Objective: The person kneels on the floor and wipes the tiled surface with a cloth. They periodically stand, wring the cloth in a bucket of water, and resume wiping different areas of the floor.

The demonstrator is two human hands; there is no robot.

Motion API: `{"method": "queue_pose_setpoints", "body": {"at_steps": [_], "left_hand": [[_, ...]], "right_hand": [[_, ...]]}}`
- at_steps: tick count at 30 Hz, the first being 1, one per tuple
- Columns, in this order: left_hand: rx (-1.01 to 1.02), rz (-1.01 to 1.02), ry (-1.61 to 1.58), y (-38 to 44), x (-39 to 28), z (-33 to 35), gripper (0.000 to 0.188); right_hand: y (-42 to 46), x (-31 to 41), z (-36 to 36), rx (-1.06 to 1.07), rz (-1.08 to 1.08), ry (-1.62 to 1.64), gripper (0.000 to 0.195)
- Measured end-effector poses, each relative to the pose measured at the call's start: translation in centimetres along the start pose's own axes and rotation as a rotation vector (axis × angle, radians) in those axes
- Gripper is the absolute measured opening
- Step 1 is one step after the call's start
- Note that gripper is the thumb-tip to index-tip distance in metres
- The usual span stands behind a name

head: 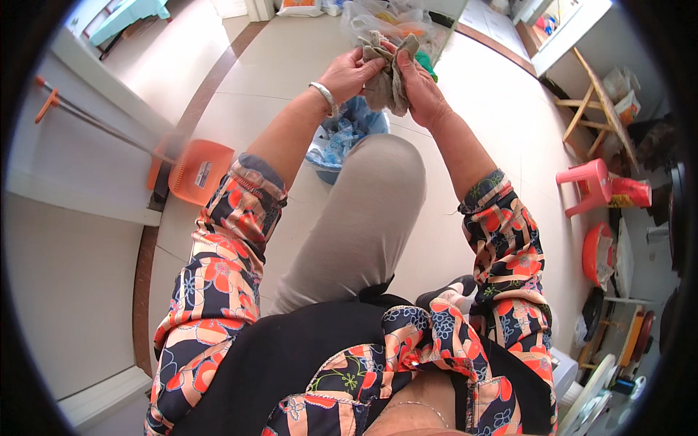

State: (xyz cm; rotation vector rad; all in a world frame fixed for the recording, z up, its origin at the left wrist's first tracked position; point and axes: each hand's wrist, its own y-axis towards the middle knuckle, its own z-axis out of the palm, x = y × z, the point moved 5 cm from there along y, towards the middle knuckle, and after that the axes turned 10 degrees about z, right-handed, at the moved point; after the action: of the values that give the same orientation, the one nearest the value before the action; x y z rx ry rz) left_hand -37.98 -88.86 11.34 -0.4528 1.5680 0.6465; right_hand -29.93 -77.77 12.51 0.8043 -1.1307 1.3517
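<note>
A crumpled grey-beige cloth (pixel 384 82) is held up between both hands, near the top of the view. My left hand (pixel 346 76), with a silver bangle at the wrist, pinches its left side. On the other side, my right hand (pixel 422 90) grips the cloth between thumb and fingers. Below the hands, partly hidden by my raised knee, stands a blue bin (pixel 327 173) lined with a blue bag and holding crumpled plastic.
An orange dustpan (pixel 199 169) and a long-handled tool (pixel 109 128) lean at the left wall. Plastic bags (pixel 376 22) lie beyond my hands. A pink stool (pixel 586 182), a red basin (pixel 597 253) and a wooden folding stand (pixel 594 106) line the right side.
</note>
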Motion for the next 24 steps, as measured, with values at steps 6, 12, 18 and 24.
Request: {"method": "queue_pose_setpoints", "body": {"at_steps": [6,12,18,24], "left_hand": [[-0.183,0.103,-0.127,-0.6,0.7,-7.1,0.028],[-0.324,0.072,-0.135,-0.5,1.2,-12.1,0.03],[-0.337,0.295,0.111,0.9,-3.2,-11.7,0.028],[-0.463,0.639,0.529,4.0,-6.1,-15.7,0.026]], "right_hand": [[3.4,1.4,4.2,-0.11,-0.103,-0.348,0.049],[4.7,2.1,3.8,-0.406,0.065,-0.291,0.037],[3.9,2.4,3.0,-0.385,0.03,-0.112,0.038],[2.8,1.0,3.2,-0.249,0.165,-0.367,0.037]]}}
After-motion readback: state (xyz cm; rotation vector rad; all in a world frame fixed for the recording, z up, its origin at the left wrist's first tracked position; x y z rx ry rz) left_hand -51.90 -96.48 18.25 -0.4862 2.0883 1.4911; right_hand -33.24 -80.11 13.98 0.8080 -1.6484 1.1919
